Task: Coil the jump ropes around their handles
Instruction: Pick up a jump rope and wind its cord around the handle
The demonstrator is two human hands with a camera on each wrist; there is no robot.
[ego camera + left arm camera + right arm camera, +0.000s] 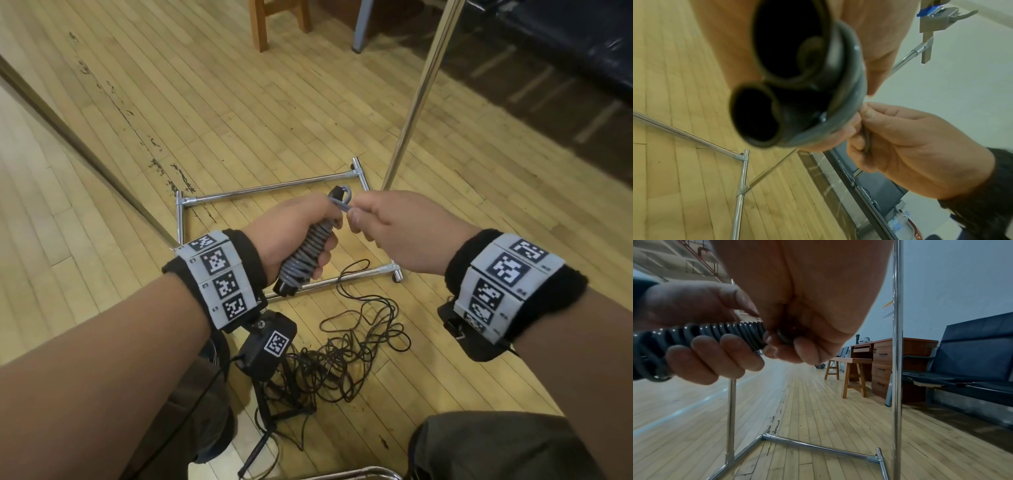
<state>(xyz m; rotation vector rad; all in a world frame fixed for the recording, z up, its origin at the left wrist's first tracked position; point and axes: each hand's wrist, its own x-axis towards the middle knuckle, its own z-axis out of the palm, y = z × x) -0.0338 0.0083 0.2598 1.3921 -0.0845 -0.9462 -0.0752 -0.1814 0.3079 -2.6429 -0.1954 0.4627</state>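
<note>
Forearms fill the near frame, both with marker bands at the wrist; between them on the wood floor (239, 113) lies a tangle of thin black cord (346, 363), well below the hands and untouched. Past that, left hand (291, 233) is wrapped round the paired black handles (286, 287), fingers curled over the grey rope (308, 253) already wound in tight turns along them. Long axis of the bundle tilts from low-near to high-far, top end toward the right hand. Right hand (394, 229) sits just beside that top end, thumb and fingers pinching the short free tail of the rope (342, 204), which loops off the upper handle tip. So the tail lies directly left of the right hand, nearly no slack left. Probably the last bit gets tucked under a turn or through the loop, though the exact end is blurred in the wrist views. Beyond the hands: chrome rack base (274, 186) on the floor, upright pole (421, 92), wooden stool (263, 20) at far edge.
</note>
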